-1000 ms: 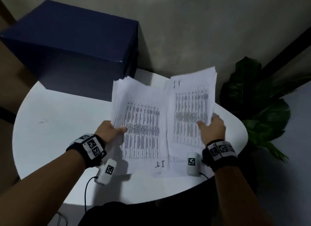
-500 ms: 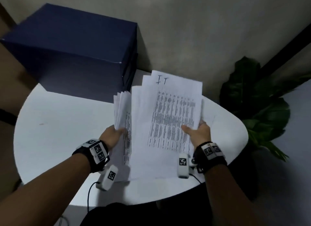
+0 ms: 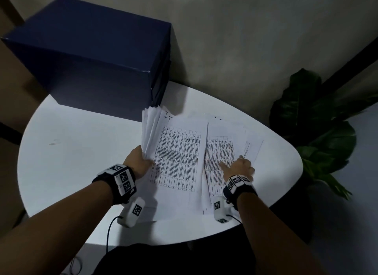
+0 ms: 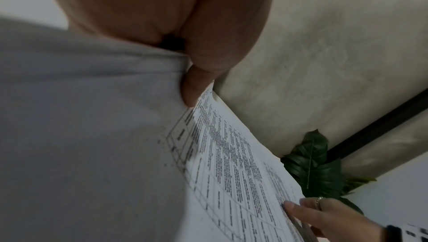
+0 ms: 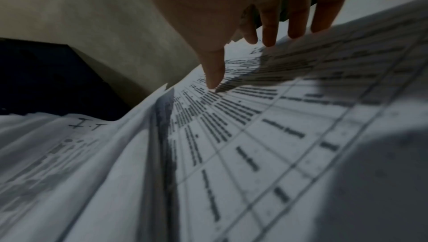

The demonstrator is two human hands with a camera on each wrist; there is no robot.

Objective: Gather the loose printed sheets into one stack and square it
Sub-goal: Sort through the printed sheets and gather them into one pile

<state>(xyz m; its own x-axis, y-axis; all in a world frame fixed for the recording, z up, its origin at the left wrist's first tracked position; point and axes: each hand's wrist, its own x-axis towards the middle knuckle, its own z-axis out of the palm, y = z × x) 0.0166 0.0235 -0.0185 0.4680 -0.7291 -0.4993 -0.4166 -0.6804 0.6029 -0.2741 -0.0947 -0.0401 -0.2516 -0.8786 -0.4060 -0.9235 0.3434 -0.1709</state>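
My left hand (image 3: pixel 140 162) grips the left edge of a thick bundle of printed sheets (image 3: pixel 178 156), which leans up off the white table (image 3: pixel 81 172) with its left edges fanned. In the left wrist view the thumb (image 4: pixel 197 85) pinches that bundle (image 4: pixel 231 172). To its right, loose printed sheets (image 3: pixel 219 152) lie overlapped on the table, one sheet (image 3: pixel 252 150) skewed further right. My right hand (image 3: pixel 239 168) rests on these with straight fingers. In the right wrist view its thumb (image 5: pixel 215 74) presses the top sheet (image 5: pixel 254 136) and the fingertips (image 5: pixel 271 33) reach its far edge.
A large dark blue box (image 3: pixel 92 59) stands at the table's back left, close behind the bundle. A leafy plant (image 3: pixel 317 131) stands beyond the table's right edge. A wall runs behind. The table's left half (image 3: pixel 61 152) is bare.
The sheets my right hand carried now lie on the bundle in my left hand. My right hand has let go and moved right onto the loose sheets on the table.
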